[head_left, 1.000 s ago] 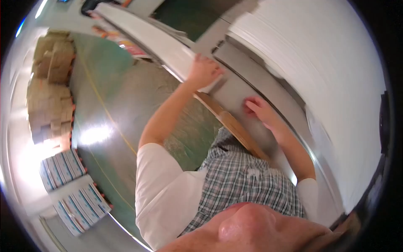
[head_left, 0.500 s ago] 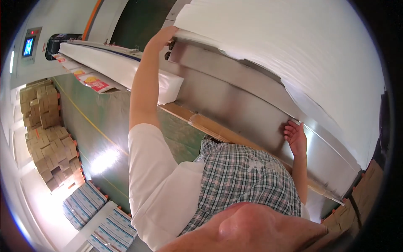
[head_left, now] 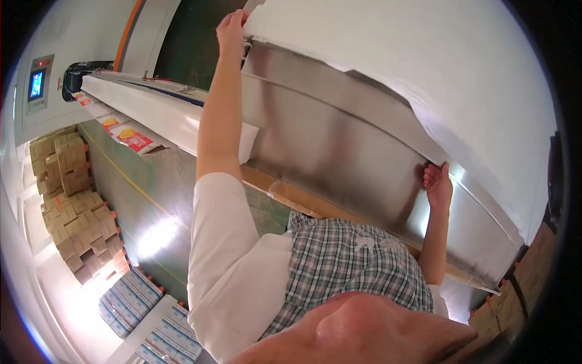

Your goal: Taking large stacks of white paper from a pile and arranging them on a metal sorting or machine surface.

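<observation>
A broad white sheet (head_left: 376, 42) lies over the top of a metal table (head_left: 327, 139), its uneven front edge hanging a little over the steel. My left hand (head_left: 231, 33) is stretched far forward, its fingers closed at the sheet's far left corner. Lower on the right, my right hand (head_left: 438, 185) touches the rim of the steel front, just below the sheet's edge. Its fingers are curled in and the thumb points up along the rim; whatever they hold, if anything, is hidden.
Left of the table runs a long white roll (head_left: 145, 100) with printed red-and-white packaging film (head_left: 127, 132) beneath. A control panel with a lit screen (head_left: 37, 84) is on the wall. Stacked brown cartons (head_left: 79, 224) and blue-white boxes (head_left: 130, 300) stand on the left. Cardboard (head_left: 297, 197) edges the table near my apron.
My left hand has moved farther forward along the sheet's left edge. The right hand has shifted slightly right and forward along the rim, its fingers more tightly curled.
</observation>
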Action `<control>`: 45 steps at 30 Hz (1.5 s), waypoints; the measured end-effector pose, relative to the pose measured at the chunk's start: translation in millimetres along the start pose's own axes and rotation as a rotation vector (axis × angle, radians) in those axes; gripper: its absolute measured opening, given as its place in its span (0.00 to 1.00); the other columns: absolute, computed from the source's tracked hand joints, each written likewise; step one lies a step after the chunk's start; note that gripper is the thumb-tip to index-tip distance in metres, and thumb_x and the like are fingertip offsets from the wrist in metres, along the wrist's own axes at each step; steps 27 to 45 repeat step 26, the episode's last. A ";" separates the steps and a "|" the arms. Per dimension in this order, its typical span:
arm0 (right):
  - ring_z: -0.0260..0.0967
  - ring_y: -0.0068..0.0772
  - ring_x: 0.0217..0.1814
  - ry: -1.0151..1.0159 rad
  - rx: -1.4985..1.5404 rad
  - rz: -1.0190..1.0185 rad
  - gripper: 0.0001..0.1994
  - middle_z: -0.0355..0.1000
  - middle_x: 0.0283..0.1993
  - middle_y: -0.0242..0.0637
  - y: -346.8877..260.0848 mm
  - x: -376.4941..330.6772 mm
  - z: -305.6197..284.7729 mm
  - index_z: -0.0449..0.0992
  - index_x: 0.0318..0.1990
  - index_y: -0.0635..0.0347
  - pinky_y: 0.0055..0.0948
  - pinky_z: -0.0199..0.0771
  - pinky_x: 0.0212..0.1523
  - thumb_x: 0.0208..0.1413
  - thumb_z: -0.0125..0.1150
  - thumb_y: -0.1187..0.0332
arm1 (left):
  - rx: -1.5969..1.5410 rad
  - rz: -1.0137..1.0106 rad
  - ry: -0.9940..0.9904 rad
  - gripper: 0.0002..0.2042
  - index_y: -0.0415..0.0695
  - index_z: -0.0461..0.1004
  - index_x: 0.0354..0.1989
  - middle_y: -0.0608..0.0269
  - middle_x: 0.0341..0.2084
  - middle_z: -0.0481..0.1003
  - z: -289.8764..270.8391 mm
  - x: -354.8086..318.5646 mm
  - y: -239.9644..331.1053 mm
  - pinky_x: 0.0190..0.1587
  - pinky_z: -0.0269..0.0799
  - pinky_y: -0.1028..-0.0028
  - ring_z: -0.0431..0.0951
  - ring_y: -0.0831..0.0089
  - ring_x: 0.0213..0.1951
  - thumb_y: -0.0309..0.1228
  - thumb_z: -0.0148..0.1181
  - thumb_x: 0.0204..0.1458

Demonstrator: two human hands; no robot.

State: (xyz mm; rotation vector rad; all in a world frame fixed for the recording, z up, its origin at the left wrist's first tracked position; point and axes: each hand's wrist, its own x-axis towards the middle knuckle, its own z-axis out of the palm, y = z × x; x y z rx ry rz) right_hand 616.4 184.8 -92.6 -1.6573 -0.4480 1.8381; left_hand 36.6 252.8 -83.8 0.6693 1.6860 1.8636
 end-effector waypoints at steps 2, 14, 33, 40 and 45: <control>0.65 0.26 0.24 0.028 -0.002 -0.003 0.24 0.69 0.23 0.36 3.8 -4.1 -3.2 0.70 0.33 0.66 0.21 0.64 0.24 0.55 0.42 0.49 | -0.058 -0.025 -0.020 0.11 0.36 0.74 0.30 0.63 0.25 0.73 9.4 0.9 -1.4 0.34 0.67 0.77 0.72 0.76 0.29 0.32 0.53 0.48; 0.66 0.26 0.20 0.026 -0.063 -0.025 0.26 0.70 0.22 0.37 8.6 -18.2 -1.1 0.71 0.32 0.65 0.21 0.64 0.21 0.54 0.41 0.46 | -0.028 -0.188 -0.255 0.09 0.42 0.71 0.33 0.69 0.27 0.69 -2.2 -3.1 3.2 0.33 0.62 0.80 0.67 0.80 0.30 0.32 0.48 0.48; 0.66 0.25 0.22 0.014 -0.108 -0.008 0.27 0.70 0.23 0.36 13.7 -34.2 -6.3 0.71 0.35 0.66 0.21 0.66 0.23 0.54 0.41 0.45 | 1.515 0.267 -0.969 0.26 0.39 0.71 0.37 0.45 0.34 0.72 73.6 -49.0 86.2 0.40 0.65 0.64 0.72 0.55 0.39 0.53 0.44 0.49; 0.66 0.25 0.22 0.014 -0.108 -0.008 0.27 0.70 0.23 0.36 13.7 -34.2 -6.3 0.71 0.35 0.66 0.21 0.66 0.23 0.54 0.41 0.45 | 1.515 0.267 -0.969 0.26 0.39 0.71 0.37 0.45 0.34 0.72 73.6 -49.0 86.2 0.40 0.65 0.64 0.72 0.55 0.39 0.53 0.44 0.49; 0.66 0.25 0.22 0.014 -0.108 -0.008 0.27 0.70 0.23 0.36 13.7 -34.2 -6.3 0.71 0.35 0.66 0.21 0.66 0.23 0.54 0.41 0.45 | 1.515 0.267 -0.969 0.26 0.39 0.71 0.37 0.45 0.34 0.72 73.6 -49.0 86.2 0.40 0.65 0.64 0.72 0.55 0.39 0.53 0.44 0.49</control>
